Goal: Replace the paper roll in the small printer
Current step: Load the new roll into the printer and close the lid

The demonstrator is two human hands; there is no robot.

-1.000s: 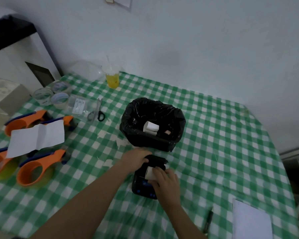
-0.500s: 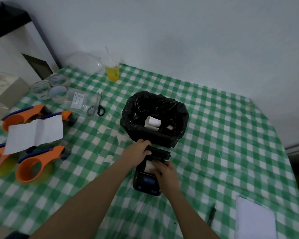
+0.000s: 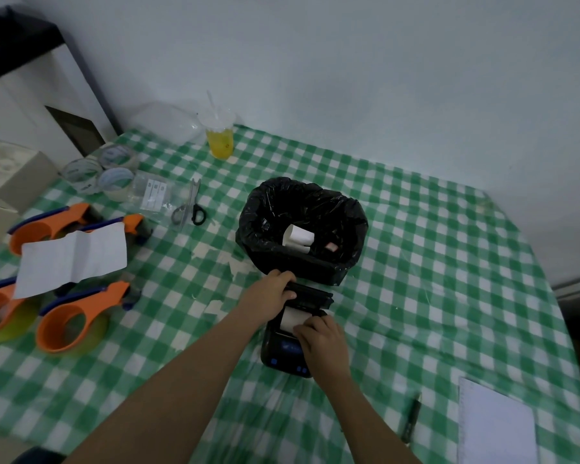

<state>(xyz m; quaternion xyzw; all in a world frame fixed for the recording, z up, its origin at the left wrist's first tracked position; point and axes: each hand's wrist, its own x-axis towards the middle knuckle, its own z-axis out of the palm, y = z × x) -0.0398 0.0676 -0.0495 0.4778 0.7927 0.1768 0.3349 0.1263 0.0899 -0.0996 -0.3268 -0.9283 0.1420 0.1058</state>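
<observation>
Beside the black-lined bin (image 3: 302, 229), the small black printer's (image 3: 282, 354) lid is gripped by the left hand (image 3: 271, 293) while the light, easily unravelled white paper roll (image 3: 293, 318) is pressed by the right hand's (image 3: 322, 343) curled fingers, best pinched at its ends.

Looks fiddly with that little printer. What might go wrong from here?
A few things, as guesses:

1. The lid is open, held back by the left hand, while the right hand presses on the paper roll. If the lid closes early, the paper's loose end may get trapped inside.

2. The roll may sit crooked and jam.

3. The printer sits right against the black-lined bin, so a slipped roll might drop in with the discarded paper.
</observation>
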